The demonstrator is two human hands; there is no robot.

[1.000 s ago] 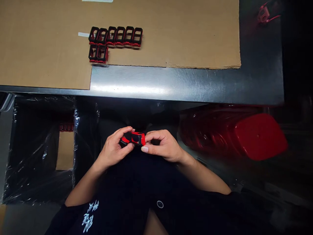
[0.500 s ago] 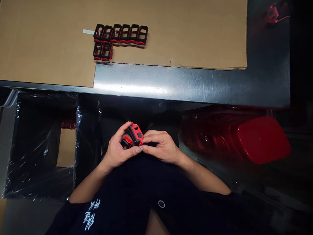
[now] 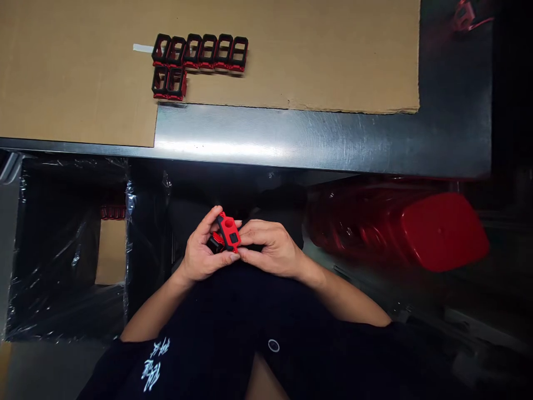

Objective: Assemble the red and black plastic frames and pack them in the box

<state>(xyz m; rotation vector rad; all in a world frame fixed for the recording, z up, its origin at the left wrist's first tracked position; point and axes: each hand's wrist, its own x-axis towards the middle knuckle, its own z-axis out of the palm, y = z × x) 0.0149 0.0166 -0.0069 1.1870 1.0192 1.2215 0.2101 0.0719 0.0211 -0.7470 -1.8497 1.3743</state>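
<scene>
Between my hands, in front of my torso, is a red-and-black plastic housing [image 3: 229, 230] with a round hole and a dark square on its red face. My left hand [image 3: 202, 244] grips its left side, thumb below and fingers above. A second red-and-black housing [image 3: 215, 243] sits in my left palm, partly hidden behind the first. My right hand [image 3: 268, 247] pinches the right edge of the first housing with thumb and forefinger. Several similar black-rimmed red frames [image 3: 200, 53] stand in two rows on the cardboard above.
A cardboard sheet [image 3: 325, 61] covers much of the metal table [image 3: 316, 139]. A box lined with clear plastic film [image 3: 54, 250] stands at lower left, with red parts and cardboard inside. A red bin [image 3: 445, 230] is at right. Another red part [image 3: 463, 15] lies at the table's far right.
The upper housing has turned slightly so that its red face shows more squarely. Both hands keep their hold. The whole view has shifted a little.
</scene>
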